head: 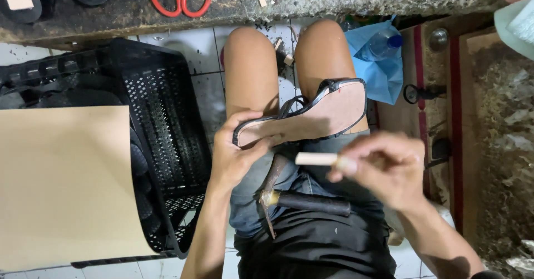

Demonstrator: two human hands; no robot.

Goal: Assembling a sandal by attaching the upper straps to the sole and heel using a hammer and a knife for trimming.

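Left hand [233, 156]: fingers curled around heel end of sandal sole [303, 120], sole side up, lying across the thighs
Right hand [384, 168]: pinching a short pale stick [316, 158], just below the sole, not touching
Lap: hammer [300, 200] resting under both hands
Left side: black crate [161, 140], cardboard sheet [64, 184]

White tiled floor [172, 45]; rough grey workbench edge [345, 1]; black plastic crate [161, 123] left.
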